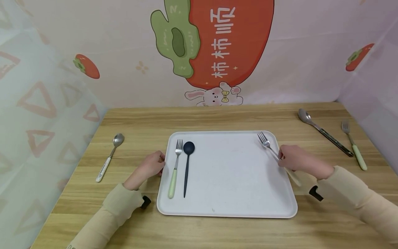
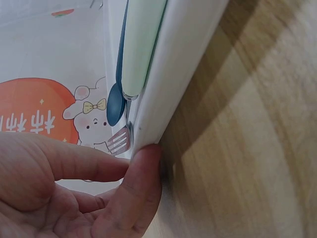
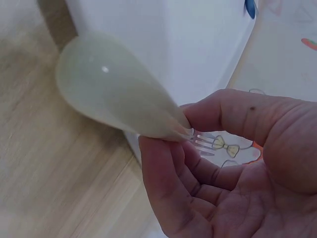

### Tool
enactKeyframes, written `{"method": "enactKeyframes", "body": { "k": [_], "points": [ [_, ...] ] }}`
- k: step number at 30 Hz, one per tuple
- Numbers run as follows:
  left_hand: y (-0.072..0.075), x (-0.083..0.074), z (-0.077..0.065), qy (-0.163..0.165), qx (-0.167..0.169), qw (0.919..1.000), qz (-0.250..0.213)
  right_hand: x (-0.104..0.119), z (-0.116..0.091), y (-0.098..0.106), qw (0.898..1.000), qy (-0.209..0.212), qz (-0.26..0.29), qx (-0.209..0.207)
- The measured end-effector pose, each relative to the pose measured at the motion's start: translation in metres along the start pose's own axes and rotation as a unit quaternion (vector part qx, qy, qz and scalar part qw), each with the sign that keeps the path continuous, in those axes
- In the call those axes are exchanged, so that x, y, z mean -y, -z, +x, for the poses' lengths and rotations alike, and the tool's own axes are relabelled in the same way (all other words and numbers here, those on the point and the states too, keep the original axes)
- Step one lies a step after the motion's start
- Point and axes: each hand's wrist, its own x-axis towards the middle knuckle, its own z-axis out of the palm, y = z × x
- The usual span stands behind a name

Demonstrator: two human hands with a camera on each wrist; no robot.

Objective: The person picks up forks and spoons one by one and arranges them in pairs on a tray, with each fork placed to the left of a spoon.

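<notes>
Tray [image 1: 234, 176] holds fork [image 1: 174, 176] and spoon [image 1: 187, 166], a pinched fork [image 3: 114, 89] perhaps touching it.

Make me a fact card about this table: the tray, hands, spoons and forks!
Tray: white, on the wooden table
On it: green-handled fork, black spoon
Left hand: holds the tray's left rim
Right hand: pinches a pale-handled fork over the tray's right rim
Left of tray: white-handled spoon
Right of tray: dark-handled spoon, second green-handled fork

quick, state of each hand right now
Left hand: closed, pinching the white tray at its left edge.
Right hand: closed, holding a pale-handled fork.
</notes>
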Motion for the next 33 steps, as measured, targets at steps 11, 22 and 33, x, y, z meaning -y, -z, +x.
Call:
{"method": "enactKeyframes", "body": {
  "k": [11, 22, 33],
  "points": [
    [0.0, 0.0, 0.0, 0.0, -0.001, 1.0, -0.003, 0.023, 0.0, -0.011, 0.999, 0.013, -0.034, 0.007],
    [-0.001, 0.0, 0.001, -0.001, -0.002, 1.0, 0.001, 0.04, 0.002, -0.021, 0.999, 0.017, -0.04, 0.006],
    [-0.001, 0.001, 0.001, -0.005, 0.001, 1.0, -0.007, 0.055, 0.005, -0.032, 0.998, 0.031, 0.056, 0.02]
  ]
}}
